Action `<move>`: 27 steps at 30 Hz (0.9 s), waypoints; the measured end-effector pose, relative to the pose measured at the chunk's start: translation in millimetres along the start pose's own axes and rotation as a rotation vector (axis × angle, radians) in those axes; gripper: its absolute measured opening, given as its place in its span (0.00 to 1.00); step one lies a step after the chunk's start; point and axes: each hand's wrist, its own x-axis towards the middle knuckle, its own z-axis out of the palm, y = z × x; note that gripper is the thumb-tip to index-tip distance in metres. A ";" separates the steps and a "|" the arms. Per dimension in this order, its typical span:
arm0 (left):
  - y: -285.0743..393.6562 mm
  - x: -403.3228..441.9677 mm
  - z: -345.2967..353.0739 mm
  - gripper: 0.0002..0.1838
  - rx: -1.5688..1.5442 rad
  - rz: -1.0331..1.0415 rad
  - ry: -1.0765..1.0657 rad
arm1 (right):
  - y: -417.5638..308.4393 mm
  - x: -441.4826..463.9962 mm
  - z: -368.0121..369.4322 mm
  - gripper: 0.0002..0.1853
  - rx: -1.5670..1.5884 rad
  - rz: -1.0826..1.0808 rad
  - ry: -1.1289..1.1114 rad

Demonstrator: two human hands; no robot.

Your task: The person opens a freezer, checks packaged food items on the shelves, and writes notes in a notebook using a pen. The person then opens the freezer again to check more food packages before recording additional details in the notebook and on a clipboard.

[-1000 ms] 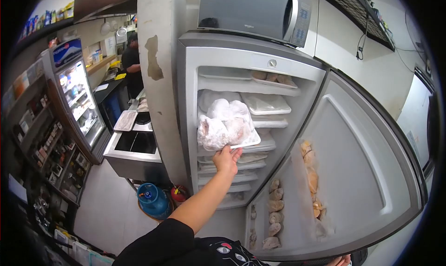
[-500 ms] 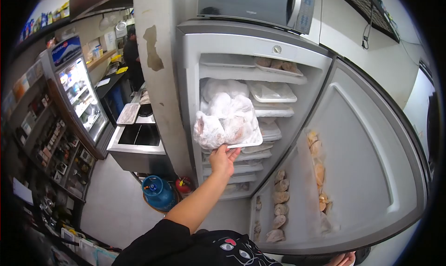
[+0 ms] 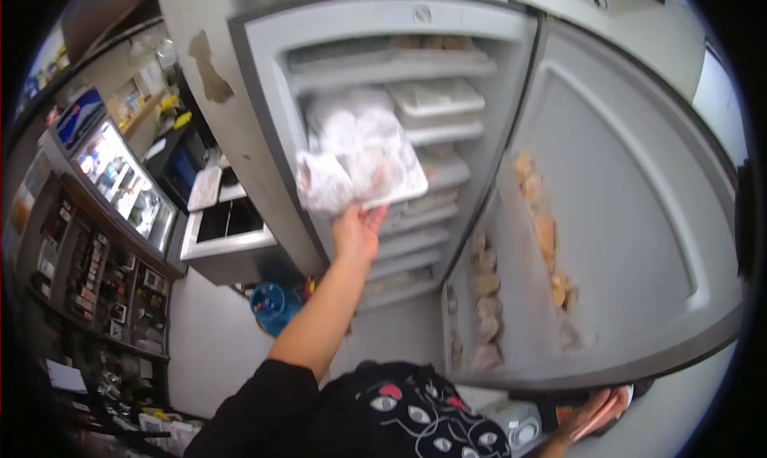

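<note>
My left hand grips the near edge of a white tray from below, fingers under it and closed. Frost-covered plastic bags of pale, pinkish food are piled on the tray, at the left side of the open freezer. What exactly is inside the bags I cannot make out. At the lower right, my right hand is just below the bottom edge of the freezer door. Its fingers are stretched out, and a small white thing shows by the fingertips.
Freezer shelves carry more white trays. Bagged food lines the door racks. To the left are a pillar, a counter, a blue gas cylinder, a lit display fridge and crowded shelves.
My view has tilted down and shifted, so the freezer sits higher and further left. My left hand still holds the tray. More of my right hand shows under the door.
</note>
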 end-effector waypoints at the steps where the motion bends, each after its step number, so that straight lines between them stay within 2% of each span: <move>1: 1.5 2.0 -1.3 0.15 0.014 -0.031 0.026 | -1.3 0.8 -2.9 0.21 -0.065 -0.024 -0.019; 2: 2.3 1.9 1.2 0.13 -0.005 -0.010 0.011 | -1.8 2.2 -5.1 0.21 -0.121 -0.053 -0.032; 5: 9.4 -9.6 20.6 0.11 0.019 0.018 0.021 | 1.5 -2.4 1.4 0.21 0.105 0.082 -0.038; 10: 10.7 7.0 25.4 0.10 0.011 -0.005 0.018 | 2.4 -6.0 -1.0 0.21 0.097 0.060 -0.033; 14: 9.1 44.7 35.8 0.10 0.033 0.022 0.040 | 3.5 -4.8 1.7 0.21 0.033 -0.027 -0.025; 16: 8.9 71.1 32.3 0.10 0.052 0.016 0.017 | 6.1 -4.5 -3.5 0.21 0.067 0.005 -0.054; 17: 7.6 86.3 23.7 0.13 0.097 -0.036 -0.080 | 7.2 -4.8 -4.9 0.22 0.087 0.020 -0.064; 20: 39.5 43.3 34.2 0.20 0.797 -0.142 -0.316 | 6.8 -7.4 -2.6 0.21 0.096 0.038 -0.047; 23: 66.2 29.8 33.8 0.27 1.747 0.978 -0.548 | 16.9 -9.0 -1.7 0.17 0.146 0.061 -0.053; 26: 96.4 53.4 64.6 0.31 1.979 1.385 -0.379 | 19.4 -9.7 -3.5 0.17 0.133 0.103 -0.051; 27: 103.9 68.4 74.4 0.31 2.178 1.256 -0.373 | 12.0 -9.9 -0.3 0.16 0.151 0.113 -0.027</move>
